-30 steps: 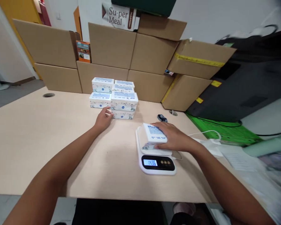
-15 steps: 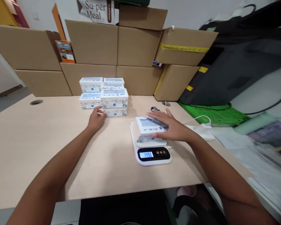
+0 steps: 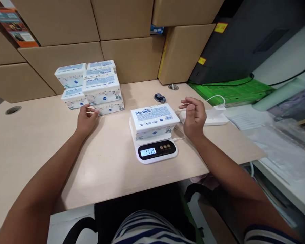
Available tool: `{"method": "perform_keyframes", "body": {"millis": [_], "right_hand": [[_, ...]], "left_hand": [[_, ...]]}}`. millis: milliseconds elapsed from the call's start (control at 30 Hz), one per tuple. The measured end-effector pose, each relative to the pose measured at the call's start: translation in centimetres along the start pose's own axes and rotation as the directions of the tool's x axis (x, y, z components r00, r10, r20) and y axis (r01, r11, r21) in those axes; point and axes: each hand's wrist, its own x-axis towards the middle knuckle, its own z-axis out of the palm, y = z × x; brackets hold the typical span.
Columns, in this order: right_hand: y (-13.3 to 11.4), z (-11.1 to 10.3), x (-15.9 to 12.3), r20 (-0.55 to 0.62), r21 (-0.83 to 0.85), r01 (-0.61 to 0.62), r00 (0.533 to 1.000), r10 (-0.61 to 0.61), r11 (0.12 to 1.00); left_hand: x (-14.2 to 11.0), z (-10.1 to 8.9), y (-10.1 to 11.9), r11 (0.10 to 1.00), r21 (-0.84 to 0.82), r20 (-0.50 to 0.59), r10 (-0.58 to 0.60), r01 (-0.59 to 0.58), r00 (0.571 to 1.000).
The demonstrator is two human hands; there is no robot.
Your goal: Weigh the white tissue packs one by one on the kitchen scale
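Note:
A white tissue pack [image 3: 154,117] printed "Manhua" lies flat on a white digital scale [image 3: 157,153], whose lit display seems to read 1119. Just right of the pack, apart from it, my right hand [image 3: 195,117] is raised with its fingers loosely curled and holding nothing. My left hand [image 3: 86,118] rests on the table at the front of stacked tissue packs [image 3: 101,89]. Its fingers are bent and apart, near the lower front pack [image 3: 111,107], with no grip on it; whether the fingertips touch it I cannot tell.
Cardboard boxes [image 3: 127,57] line the back of the table. A small dark strapped item [image 3: 160,98] lies behind the scale. On the right are a white power strip [image 3: 213,118] with cables, a green crate [image 3: 226,91] and a large dark machine [image 3: 234,44].
My right hand has let go of the tissue pack on the scale and moved off to its right. The display reading has dropped. My view has tilted down; my left hand stays by the stack.

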Motion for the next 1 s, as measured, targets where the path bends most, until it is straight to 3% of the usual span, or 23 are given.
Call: {"method": "perform_keyframes", "body": {"millis": [267,533,700,1000], "right_hand": [[-0.9,-0.1,-0.3,0.1,-0.021,-0.099,0.99,0.101,0.995],[-0.7,-0.7,0.1,0.046,0.105,-0.106,0.994,0.101,0.989],[-0.3,0.2,-0.1,-0.06,0.266,-0.069,0.994,0.088,0.962],[-0.4,1.3,-1.1,0.01,0.281,-0.094,0.995,0.095,0.955]], "left_hand": [[-0.6,-0.1,0.7,0.991,0.073,-0.171,0.121,-0.11,0.978],[-0.7,-0.1,1.0,0.979,0.084,-0.103,0.193,-0.185,0.976],[-0.6,-0.2,1.0,0.978,0.099,-0.09,0.192,-0.183,0.977],[0.7,0.2,-0.2,0.988,0.058,-0.112,0.149,-0.143,0.982]]}}
